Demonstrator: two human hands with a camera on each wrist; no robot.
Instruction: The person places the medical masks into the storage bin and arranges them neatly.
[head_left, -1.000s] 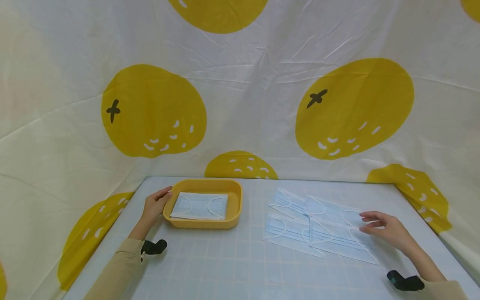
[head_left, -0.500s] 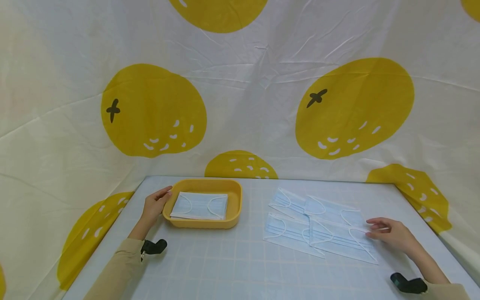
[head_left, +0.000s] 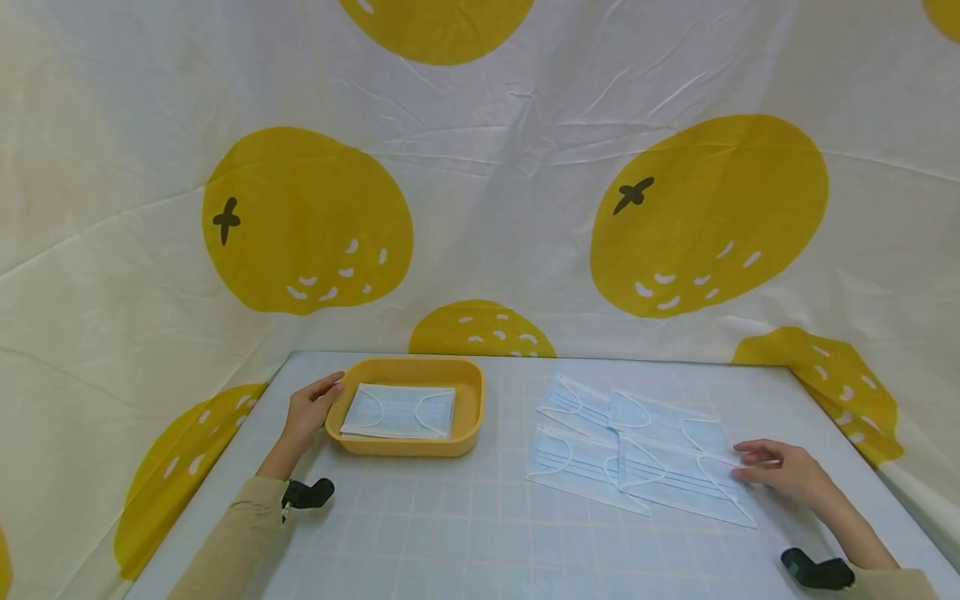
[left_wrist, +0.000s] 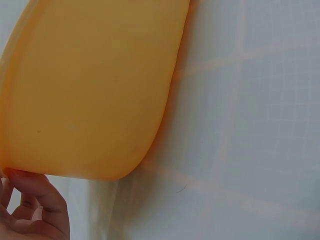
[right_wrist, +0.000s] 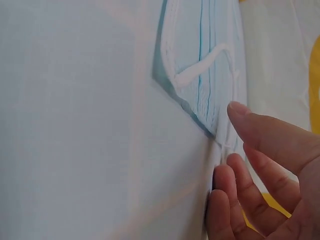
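At the table's left, a yellow plastic tray [head_left: 478, 417] holds a small stack of blue face masks [head_left: 401, 411] with white ear loops. My left hand [head_left: 309, 414] holds the tray's left rim; in the left wrist view its thumb [left_wrist: 42, 192] presses the outer wall, while some fingertips are out of frame. Several masks lie spread and overlapping at the right, the front right mask [head_left: 678, 479] on top. Beside that mask's right end is my right hand [head_left: 787, 475], thumb and fingers apart. The right wrist view shows its thumb close by the mask's corner [right_wrist: 207, 107]; contact is unclear.
A pale blue checked cloth covers the table [head_left: 420, 525]. Behind it hangs a white curtain [head_left: 502, 233] with large yellow fruit prints. Between the tray and the spread masks lies a strip of bare cloth. Each wrist wears a black camera.
My right hand has drawn slightly right and toward me, from the back right mask to the front right mask's end. The left hand, tray and masks look unmoved.
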